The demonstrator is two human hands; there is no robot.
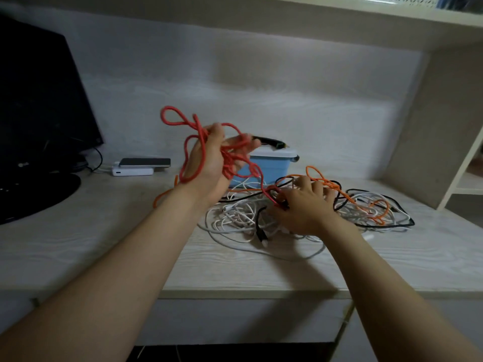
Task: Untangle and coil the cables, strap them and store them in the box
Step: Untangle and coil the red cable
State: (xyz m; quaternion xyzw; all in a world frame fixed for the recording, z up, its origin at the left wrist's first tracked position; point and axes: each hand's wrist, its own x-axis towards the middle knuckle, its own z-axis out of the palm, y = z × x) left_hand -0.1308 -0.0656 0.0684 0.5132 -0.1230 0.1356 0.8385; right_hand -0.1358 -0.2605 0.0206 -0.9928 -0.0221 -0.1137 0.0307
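My left hand [211, 163] is raised above the desk, shut on loose loops of a red cable [183, 121] that trails down to the right into the pile. My right hand [303, 205] lies palm down on a tangle of white, black and orange cables [366, 205], its fingers pinching the red cable where it enters the heap. A light blue box [271, 163] with a white rim stands just behind the pile, partly hidden by my left hand. A black strap-like object [269, 141] lies on top of the box.
A phone on a white power bank [136, 167] lies left of the box. A dark monitor [39, 100] with a round base fills the far left. A shelf side panel [431, 126] closes the desk on the right, with a shelf overhead.
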